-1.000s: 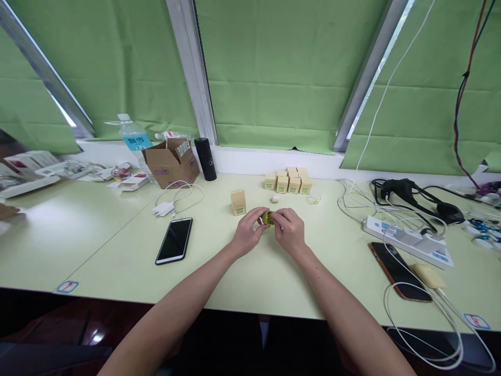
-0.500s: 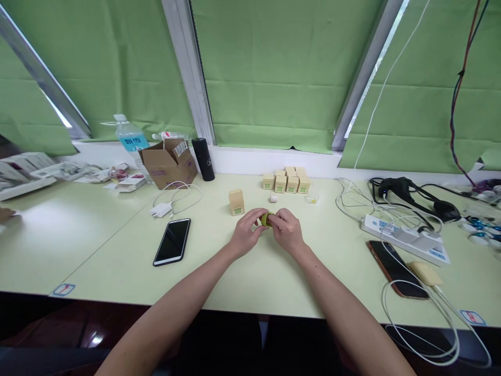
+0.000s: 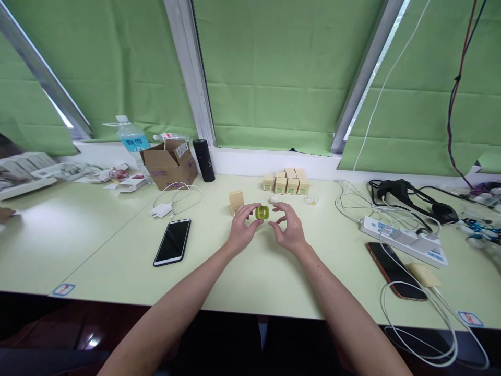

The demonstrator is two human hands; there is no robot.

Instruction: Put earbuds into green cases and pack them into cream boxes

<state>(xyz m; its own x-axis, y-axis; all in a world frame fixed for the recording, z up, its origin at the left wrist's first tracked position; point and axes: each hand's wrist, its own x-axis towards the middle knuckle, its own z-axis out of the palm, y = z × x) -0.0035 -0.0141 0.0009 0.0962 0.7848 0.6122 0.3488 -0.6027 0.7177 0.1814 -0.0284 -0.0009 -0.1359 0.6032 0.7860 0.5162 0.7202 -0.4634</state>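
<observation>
My left hand (image 3: pixel 242 228) grips a small olive-green square case (image 3: pixel 262 212) by its left side, just above the table. The case's hollow inside faces me, and I cannot make out what lies in it. My right hand (image 3: pixel 288 228) is open beside it, thumb and fingers apart with nothing between them. Just behind my left hand stands a small tan carton (image 3: pixel 236 200) with its lid up, partly hidden by the fingers. A little white piece (image 3: pixel 273 199) lies on the table beyond the case.
Several small tan boxes (image 3: pixel 291 185) stand together at the back. A phone (image 3: pixel 173 242) and white charger (image 3: pixel 161 210) lie left, before a cardboard box (image 3: pixel 169 164) and black bottle (image 3: pixel 204 160). At right are a power strip (image 3: pixel 403 240), another phone (image 3: pixel 397 271) and tangled cables.
My right hand has let go of the green case and moved slightly right, its fingers spreading. The case has turned so its hollow side shows, still in my left hand.
</observation>
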